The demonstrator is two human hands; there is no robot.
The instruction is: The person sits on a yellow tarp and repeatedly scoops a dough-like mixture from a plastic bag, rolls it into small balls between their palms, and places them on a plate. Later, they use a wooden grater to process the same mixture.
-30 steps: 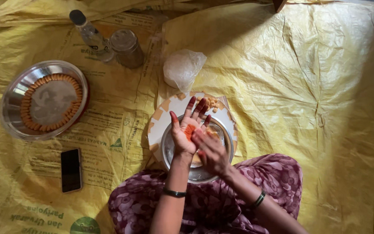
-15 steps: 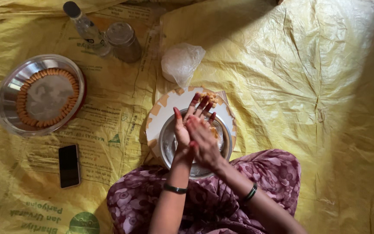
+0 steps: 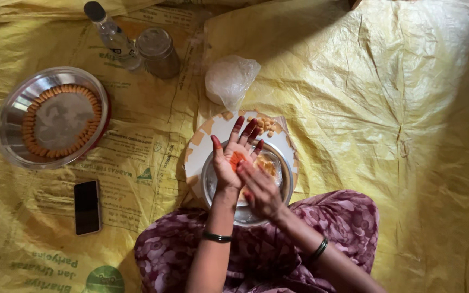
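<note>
**Palms pressed together over a steel bowl**

The left hand (image 3: 233,157) is held palm up with its fingers (image 3: 238,128) spread wide and straight; it grips nothing, but a small orange-stained lump of dough (image 3: 236,159) lies on the palm. The right hand (image 3: 260,190) lies just below those fingers, its own fingers (image 3: 245,169) laid flat against the left palm and touching the lump, neither curled nor closed. Both hands hover over a steel bowl (image 3: 283,176), which sits on a round white plate with tan patches (image 3: 202,142). Just past the left fingertips, a little heap of small tan pieces (image 3: 266,126) rests on that plate. Further beyond the fingertips lies a crumpled clear plastic bag (image 3: 230,80). Well to the left of the fingers stands a steel dish ringed with tan pieces (image 3: 52,116), and a dark phone (image 3: 87,206) lies on the yellow floor sheet (image 3: 397,108). A clear bottle (image 3: 112,35) and a lidded jar (image 3: 158,51) stand far beyond.
</note>
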